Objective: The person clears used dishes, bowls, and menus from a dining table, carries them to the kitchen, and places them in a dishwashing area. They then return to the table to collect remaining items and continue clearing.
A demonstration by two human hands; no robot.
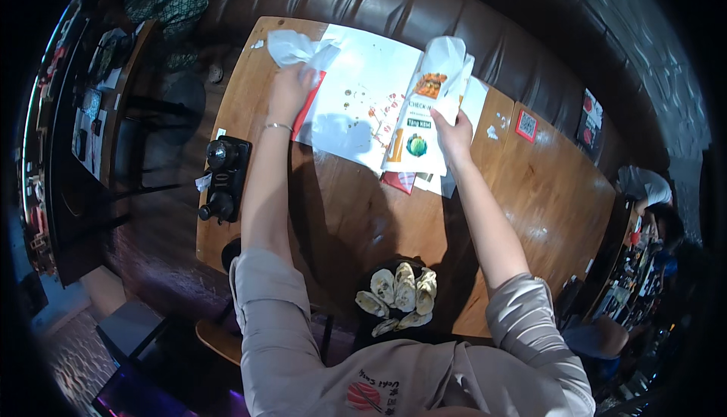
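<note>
My left hand [290,90] reaches to the table's far left, its fingers closed around a crumpled white tissue [291,48]. A red-edged strip shows beside that wrist, along the border of a white paper placemat [352,110] with a flower print and small dark spots. My right hand [452,131] grips a folded printed paper sheet [416,126] with food pictures, thumb on top. The sheet is raised over the placemat's right part and hides some of it. Under it a red-and-white packet [399,181] pokes out. Both forearms stretch across the wooden table [341,197].
A dark plate of oyster shells [404,287] sits close to my body. At the left edge stands a black condiment caddy [226,171]. Tissue scraps [492,132] and a red-framed card [526,125] lie at the right. A brown leather bench [424,8] runs behind the table.
</note>
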